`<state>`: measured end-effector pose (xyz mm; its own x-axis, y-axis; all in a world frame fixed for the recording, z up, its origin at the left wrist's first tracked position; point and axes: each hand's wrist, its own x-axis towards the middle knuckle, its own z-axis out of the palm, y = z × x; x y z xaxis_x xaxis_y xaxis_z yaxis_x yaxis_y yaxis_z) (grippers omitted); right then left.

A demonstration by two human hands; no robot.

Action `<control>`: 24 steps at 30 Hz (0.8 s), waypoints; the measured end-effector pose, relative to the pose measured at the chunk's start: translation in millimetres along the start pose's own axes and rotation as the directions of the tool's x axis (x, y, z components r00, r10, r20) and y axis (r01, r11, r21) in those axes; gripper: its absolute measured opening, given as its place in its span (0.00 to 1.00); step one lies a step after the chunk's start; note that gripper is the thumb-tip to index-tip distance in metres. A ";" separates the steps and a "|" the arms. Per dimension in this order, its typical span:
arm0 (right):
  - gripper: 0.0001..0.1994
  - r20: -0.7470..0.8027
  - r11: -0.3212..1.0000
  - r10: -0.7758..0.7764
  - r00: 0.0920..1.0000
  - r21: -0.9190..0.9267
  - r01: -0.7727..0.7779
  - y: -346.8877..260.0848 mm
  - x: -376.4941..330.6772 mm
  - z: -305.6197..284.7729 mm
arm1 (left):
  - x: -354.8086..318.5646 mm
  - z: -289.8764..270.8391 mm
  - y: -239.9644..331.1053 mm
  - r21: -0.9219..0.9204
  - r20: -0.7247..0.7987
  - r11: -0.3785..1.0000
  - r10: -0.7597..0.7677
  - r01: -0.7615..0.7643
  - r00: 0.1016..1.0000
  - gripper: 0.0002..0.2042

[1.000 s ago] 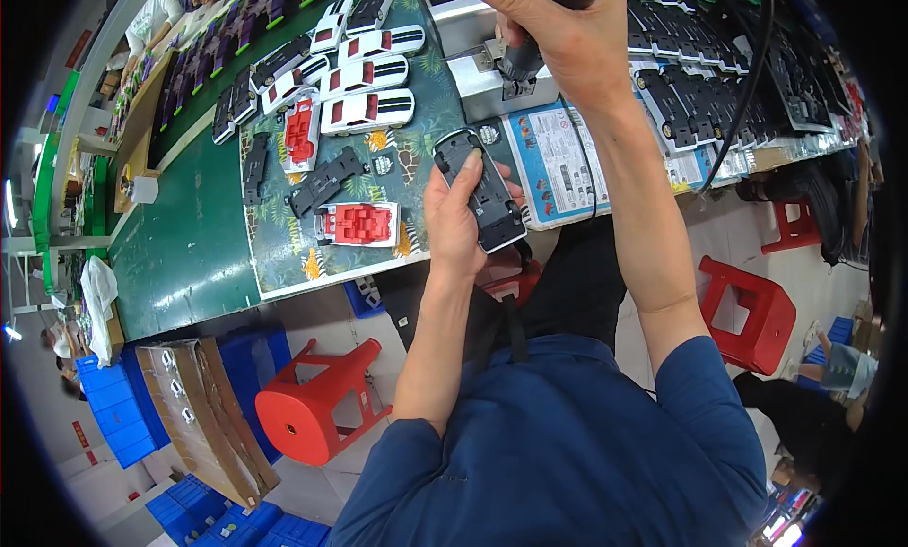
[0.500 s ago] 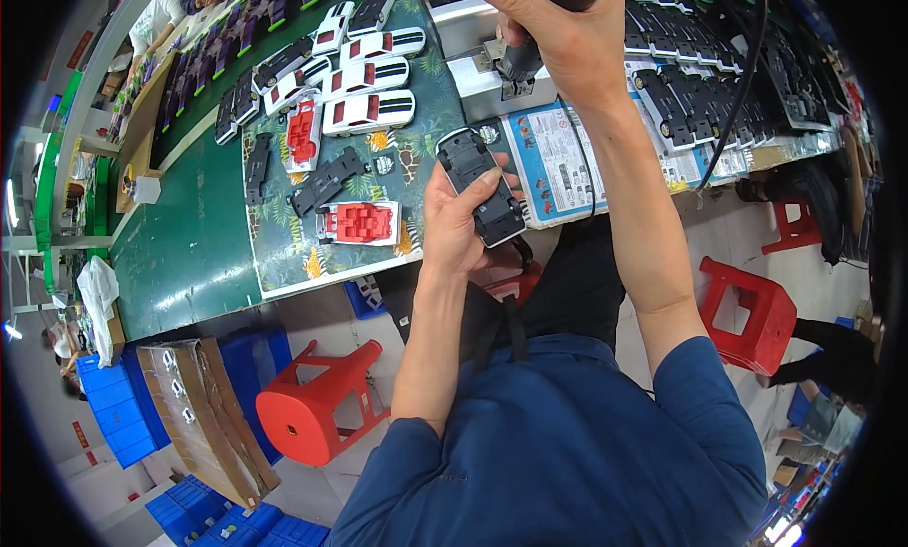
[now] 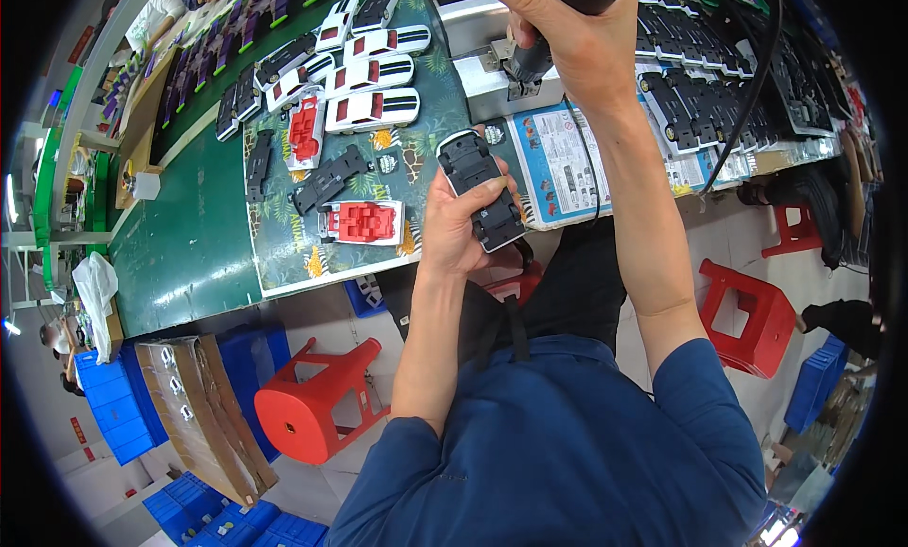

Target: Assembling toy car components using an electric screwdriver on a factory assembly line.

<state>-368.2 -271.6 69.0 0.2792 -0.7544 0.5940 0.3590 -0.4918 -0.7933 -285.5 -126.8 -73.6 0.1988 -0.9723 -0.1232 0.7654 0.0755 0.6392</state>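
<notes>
My left hand (image 3: pixel 450 224) is closed round a toy car (image 3: pixel 465 165) held upside down, its black underside facing up and the thumb across it. My right hand (image 3: pixel 594 63) grips a black power screwdriver (image 3: pixel 534 59), partly cut off by the upper edge. The screwdriver's lower end points down at a metal fixture (image 3: pixel 487 91) on the bench, apart from the car. To the left lie several white toy cars (image 3: pixel 374 109), a white body with a red interior (image 3: pixel 364 223), another red interior piece (image 3: pixel 305 133) and a loose black chassis (image 3: pixel 333 179).
Rows of upturned black car bases (image 3: pixel 695 112) fill the bench's right side, beside a printed sheet (image 3: pixel 563 164). A dark cable (image 3: pixel 752 98) hangs down there. Red stools (image 3: pixel 301 413), blue crates (image 3: pixel 118 405) and a cardboard box (image 3: pixel 203 415) stand below the green bench (image 3: pixel 189 254).
My hands keep nearly the same pose and hold the same things. The view has shifted slightly, and a person at the far right has moved.
</notes>
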 end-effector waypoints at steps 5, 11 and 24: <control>0.12 0.019 0.998 -0.057 0.998 -0.008 0.057 -0.2 1.0 1.5 | 0.6 -3.5 -2.1 -0.032 -0.005 0.999 0.006 -0.006 1.000 0.30; 0.12 0.035 1.000 -0.009 0.999 0.003 0.009 -5.3 0.5 0.5 | 0.3 -2.2 -2.4 -0.006 -0.032 1.000 -0.003 0.003 0.999 0.28; 0.10 0.074 0.856 -0.002 0.997 0.515 -0.036 -8.8 -51.3 -2.9 | 1.0 6.2 -1.5 0.039 -0.116 0.999 -0.027 0.031 0.993 0.14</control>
<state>-388.2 -229.8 45.2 0.3435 -0.7190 0.6042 0.7560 -0.1699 -0.6321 -290.3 -129.3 -70.0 0.2478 -0.9418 -0.2273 0.7468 0.0362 0.6641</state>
